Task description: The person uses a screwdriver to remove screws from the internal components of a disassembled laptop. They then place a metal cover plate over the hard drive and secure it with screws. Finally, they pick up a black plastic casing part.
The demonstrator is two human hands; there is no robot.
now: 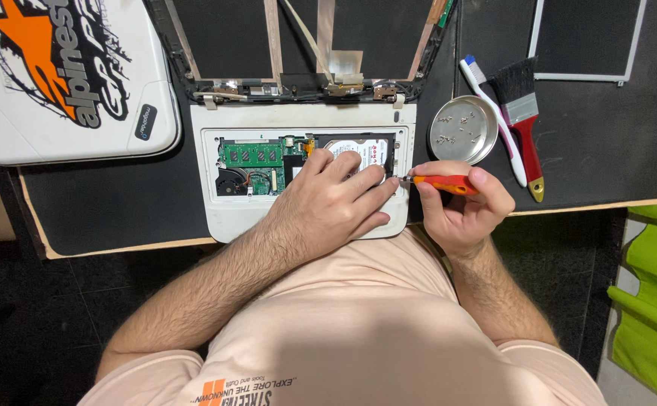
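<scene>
Two hands at work: left hand (pixel 336 199) lies flat, fingers spread over the hard drive (pixel 362 150) in the opened white laptop (pixel 306 120) mid-bench; right hand (pixel 460 207) pinches the orange screwdriver (pixel 441 183), tip at the drive's right edge. Fragile, stiff drive; best gripped by its edges.

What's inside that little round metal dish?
The round metal dish holds a few tiny screws scattered on its bottom. Nothing covers it, though the screws are too small to count.

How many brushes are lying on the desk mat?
2: a toothbrush and a red-handled paintbrush, side by side right of the round metal dish. Others may lie out of view.
</scene>
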